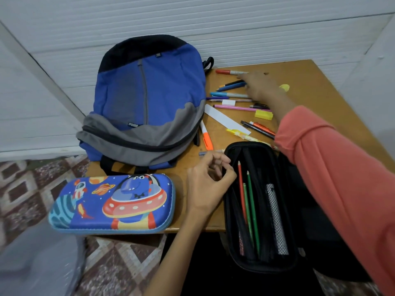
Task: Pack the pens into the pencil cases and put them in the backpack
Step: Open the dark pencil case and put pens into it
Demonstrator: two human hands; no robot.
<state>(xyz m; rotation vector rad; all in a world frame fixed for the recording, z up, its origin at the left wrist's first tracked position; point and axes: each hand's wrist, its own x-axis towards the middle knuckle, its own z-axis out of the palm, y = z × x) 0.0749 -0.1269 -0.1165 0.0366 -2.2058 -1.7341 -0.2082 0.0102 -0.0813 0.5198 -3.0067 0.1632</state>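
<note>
An open black pencil case point(233, 248) lies at the table's front edge with red and green pencils point(249, 201) inside. My left hand point(208, 182) pinches its upper left rim with curled fingers. My right hand point(261, 86) reaches to the far side of the table, and its fingertips close on the ends of two dark blue pens point(229, 86). Several loose pens and markers point(235, 107) lie between the hands. A blue and grey backpack point(147, 99) lies flat at the back left, zipped. A closed blue space-print pencil case point(113, 204) sits in front of it.
A white paper strip point(226, 120), yellow erasers point(264, 114) and an orange-capped marker point(207, 137) lie among the pens. The wooden table point(316, 82) meets a white wall behind. Patterned floor shows at the left. My orange sleeve point(333, 178) crosses the right side.
</note>
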